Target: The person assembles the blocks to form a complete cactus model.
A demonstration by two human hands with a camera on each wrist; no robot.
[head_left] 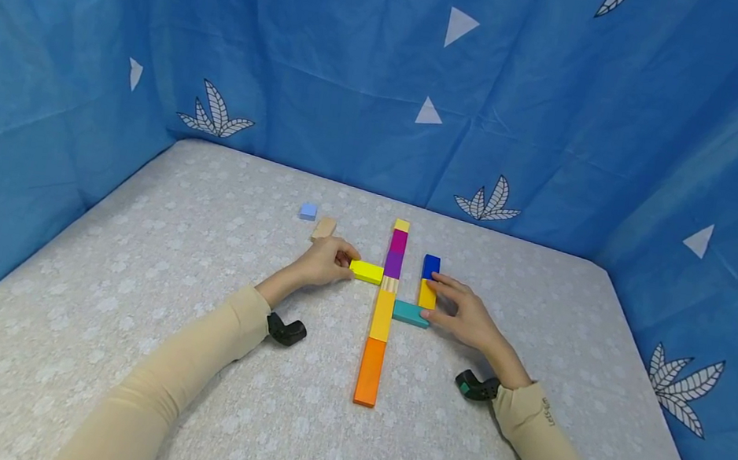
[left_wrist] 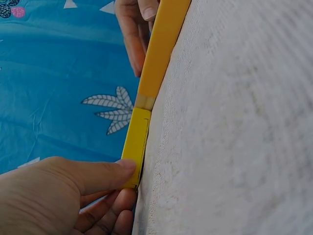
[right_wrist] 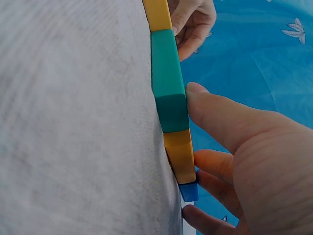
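Note:
In the head view my left hand [head_left: 327, 262] pinches a bright yellow block [head_left: 368, 272] between thumb and fingers. The block's far end meets a column of blocks at a natural wood piece [head_left: 389, 285]. Above that piece lie a purple block [head_left: 393, 264], a magenta block [head_left: 399, 242] and a pale yellow one [head_left: 401, 225]. Below it come an amber block [head_left: 382, 315] and an orange block [head_left: 369, 373]. My right hand [head_left: 467, 316] rests its thumb on a teal block [right_wrist: 168, 81], its fingers beside a second amber block [right_wrist: 180, 157] and a dark blue block [head_left: 431, 265].
A light blue block [head_left: 308, 211] and a tan wooden block [head_left: 324, 229] lie apart, behind the left hand. Black devices [head_left: 285, 330] sit at both wrists. The patterned tablecloth [head_left: 283, 424] ends at a blue curtain [head_left: 365, 62] at the back and sides.

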